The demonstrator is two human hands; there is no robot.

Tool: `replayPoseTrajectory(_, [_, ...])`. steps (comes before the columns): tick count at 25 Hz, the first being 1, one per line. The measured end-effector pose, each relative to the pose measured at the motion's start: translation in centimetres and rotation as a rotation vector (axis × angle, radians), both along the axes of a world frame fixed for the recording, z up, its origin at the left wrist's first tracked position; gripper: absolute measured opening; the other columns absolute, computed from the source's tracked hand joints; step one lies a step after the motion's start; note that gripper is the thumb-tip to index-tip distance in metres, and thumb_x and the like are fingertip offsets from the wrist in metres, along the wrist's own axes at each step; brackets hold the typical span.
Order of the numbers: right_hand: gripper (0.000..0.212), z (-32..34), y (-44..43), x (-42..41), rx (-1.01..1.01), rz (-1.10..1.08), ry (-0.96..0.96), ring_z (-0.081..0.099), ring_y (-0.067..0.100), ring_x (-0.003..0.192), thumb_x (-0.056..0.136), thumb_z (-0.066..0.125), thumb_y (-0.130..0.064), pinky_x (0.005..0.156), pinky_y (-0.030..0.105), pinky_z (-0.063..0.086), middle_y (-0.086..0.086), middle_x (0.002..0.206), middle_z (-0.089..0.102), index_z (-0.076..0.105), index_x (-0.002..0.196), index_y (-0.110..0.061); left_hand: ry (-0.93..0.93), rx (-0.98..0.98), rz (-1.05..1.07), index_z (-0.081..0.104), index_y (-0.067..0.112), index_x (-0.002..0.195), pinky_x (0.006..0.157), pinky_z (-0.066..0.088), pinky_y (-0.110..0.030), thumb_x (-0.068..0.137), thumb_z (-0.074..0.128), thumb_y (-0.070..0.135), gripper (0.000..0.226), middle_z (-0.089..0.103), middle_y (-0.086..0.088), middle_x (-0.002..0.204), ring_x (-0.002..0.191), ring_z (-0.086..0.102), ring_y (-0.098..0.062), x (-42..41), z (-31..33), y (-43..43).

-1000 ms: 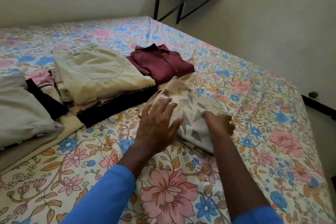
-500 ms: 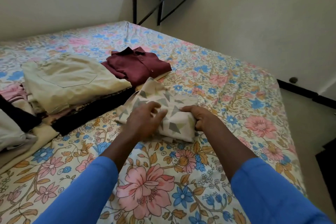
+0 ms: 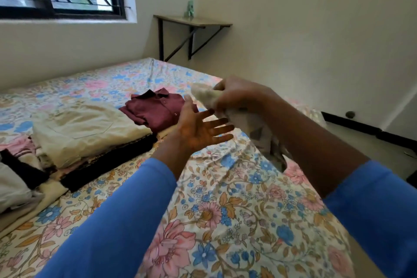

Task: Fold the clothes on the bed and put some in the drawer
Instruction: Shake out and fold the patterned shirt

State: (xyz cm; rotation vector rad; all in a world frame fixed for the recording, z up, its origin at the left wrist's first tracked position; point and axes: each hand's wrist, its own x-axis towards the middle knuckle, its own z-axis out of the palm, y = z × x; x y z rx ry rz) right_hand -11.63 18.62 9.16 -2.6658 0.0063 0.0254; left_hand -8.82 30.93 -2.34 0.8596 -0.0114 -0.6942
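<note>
Fingers of my right hand (image 3: 241, 95) grip the folded patterned cloth (image 3: 248, 124), now lifted off the bed (image 3: 225, 210) where it lay a moment ago. My left hand (image 3: 198, 130) is open beside it. I think the drawer comes next.

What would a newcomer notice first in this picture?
The right hand grips a patterned cloth in the air above the floral bedsheet, with the left hand open beside it. Behind them, to the left, a folded maroon shirt lies next to a stack of clothes topped by a beige garment.
</note>
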Motion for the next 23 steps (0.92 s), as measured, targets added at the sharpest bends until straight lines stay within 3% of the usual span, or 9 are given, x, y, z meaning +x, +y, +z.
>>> replayPoseTrajectory(2, [0.05, -3.2, 2.8, -3.6, -0.201, 0.037, -0.016, 0.069, 0.024, 0.096, 0.078, 0.062, -0.051, 0.09, 0.043, 0.056, 0.004, 0.104, 0.073, 0.072, 0.119, -0.024, 0.022, 0.128, 0.063, 0.063, 0.002, 0.129, 0.097, 0.056, -0.059, 0.095, 0.041, 0.08, 0.087, 0.073, -0.026, 0.117, 0.106, 0.073, -0.045, -2.2, -1.8, 2.9])
replayPoseTrajectory(5, [0.044, -13.9, 7.4, -10.7, -0.436, 0.122, 0.015, 0.061, 0.029, 0.116, 0.093, 0.068, -0.034, 0.091, 0.042, 0.051, 0.009, 0.131, 0.056, 0.059, 0.134, -0.024, 0.051, 0.562, 0.094, 0.068, 0.007, 0.102, 0.082, 0.061, -0.048, 0.096, 0.059, 0.064, 0.059, 0.076, -0.013, 0.088, 0.081, 0.075, -0.029, -6.7, -7.8, 8.1])
replayPoseTrajectory(8, [0.058, -22.2, 10.6, -17.7, -0.354, 0.191, 0.107, 0.05, 0.034, 0.126, 0.093, 0.069, -0.033, 0.099, 0.047, 0.047, 0.012, 0.141, 0.043, 0.046, 0.146, -0.026, 0.018, 0.774, 0.089, 0.066, 0.008, 0.121, 0.077, 0.06, -0.042, 0.09, 0.076, 0.048, 0.052, 0.072, -0.012, 0.102, 0.09, 0.071, -0.029, -10.8, -12.5, 10.4])
replayPoseTrajectory(10, [0.056, -24.2, 10.9, -19.8, -0.17, 0.117, -0.03, 0.051, 0.027, 0.119, 0.093, 0.061, -0.048, 0.097, 0.044, 0.05, 0.007, 0.135, 0.049, 0.046, 0.144, -0.03, -0.223, 1.007, 0.123, 0.062, 0.013, 0.124, 0.067, 0.062, -0.038, 0.09, 0.08, 0.03, 0.042, 0.07, -0.011, 0.106, 0.089, 0.072, -0.027, -11.3, -13.1, 10.7])
replayPoseTrajectory(13, [0.049, -24.8, 6.9, -20.8, 0.043, -0.393, -0.255, 0.05, 0.019, 0.112, 0.092, 0.058, -0.055, 0.095, 0.044, 0.051, 0.002, 0.127, 0.052, 0.055, 0.134, -0.03, -0.406, 1.232, 0.017, 0.063, 0.007, 0.118, 0.05, 0.058, -0.029, 0.093, 0.072, 0.012, 0.026, 0.07, -0.014, 0.096, 0.072, 0.072, -0.023, -10.6, -11.2, 11.2])
replayPoseTrajectory(15, [0.071, -25.3, 2.2, -21.4, 0.041, -0.737, -0.099, 0.043, 0.031, 0.128, 0.089, 0.065, -0.055, 0.103, 0.049, 0.044, 0.014, 0.144, 0.041, 0.04, 0.148, -0.024, -0.474, 1.408, -0.157, 0.064, 0.006, 0.117, 0.059, 0.062, -0.034, 0.092, 0.07, 0.013, 0.027, 0.072, -0.013, 0.095, 0.075, 0.072, -0.023, -10.0, -10.6, 11.9])
replayPoseTrajectory(18, [0.092, -25.7, -2.7, -21.1, 0.238, -0.917, 0.173, 0.044, 0.041, 0.131, 0.085, 0.075, -0.047, 0.097, 0.046, 0.047, 0.025, 0.146, 0.039, 0.025, 0.153, -0.011, -0.852, 1.829, -0.174, 0.058, 0.018, 0.129, 0.095, 0.055, -0.047, 0.087, 0.072, 0.033, 0.046, 0.062, -0.008, 0.121, 0.111, 0.061, -0.028, -9.8, -11.6, 11.3])
replayPoseTrajectory(20, [0.067, -25.3, -3.4, -20.5, 0.395, -0.886, 0.155, 0.057, 0.034, 0.109, 0.083, 0.076, -0.025, 0.089, 0.042, 0.054, 0.021, 0.133, 0.056, 0.043, 0.139, -0.009, -1.054, 1.7, 0.01, 0.064, 0.021, 0.121, 0.095, 0.052, -0.044, 0.091, 0.069, 0.036, 0.033, 0.064, -0.005, 0.118, 0.11, 0.061, -0.026, -9.8, -12.1, 9.6])
replayPoseTrajectory(23, [0.058, -24.9, -2.3, -20.2, 0.058, -0.866, -0.053, 0.053, 0.03, 0.11, 0.083, 0.074, -0.019, 0.09, 0.041, 0.048, 0.015, 0.133, 0.054, 0.05, 0.135, -0.016, -0.961, 1.329, -0.004, 0.079, 0.02, 0.108, 0.082, 0.054, -0.033, 0.095, 0.07, 0.024, 0.016, 0.073, 0.004, 0.101, 0.095, 0.067, -0.018, -9.4, -12.2, 6.9])
